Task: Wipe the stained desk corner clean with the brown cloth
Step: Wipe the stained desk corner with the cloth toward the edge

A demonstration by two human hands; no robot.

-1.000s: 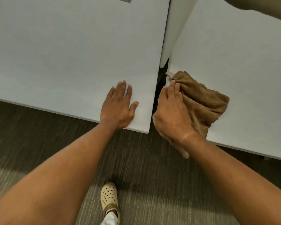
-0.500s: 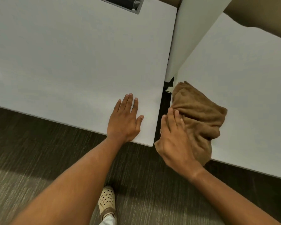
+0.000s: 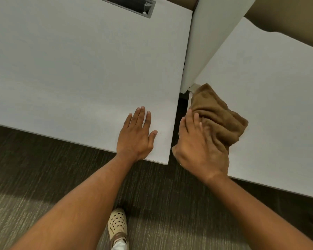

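Note:
A crumpled brown cloth [image 3: 219,118] lies on the near left corner of the right white desk [image 3: 271,109]. My right hand [image 3: 199,147] presses flat on the cloth's near part, covering the corner itself, so any stain there is hidden. My left hand [image 3: 135,138] rests palm down, fingers spread, on the near right corner of the left white desk [image 3: 76,73], holding nothing. A narrow dark gap separates the two desks between my hands.
A white divider panel [image 3: 206,38] stands upright between the desks, its lower end just beyond the cloth. A grey cable slot [image 3: 134,5] is cut into the left desk's far edge. Below is dark carpet [image 3: 43,177] and my beige perforated shoe [image 3: 117,224].
My right hand has drawn the cloth back toward the near corner edge after reaching further along the desk. The view has tilted, showing more of the far side. My left hand stays flat.

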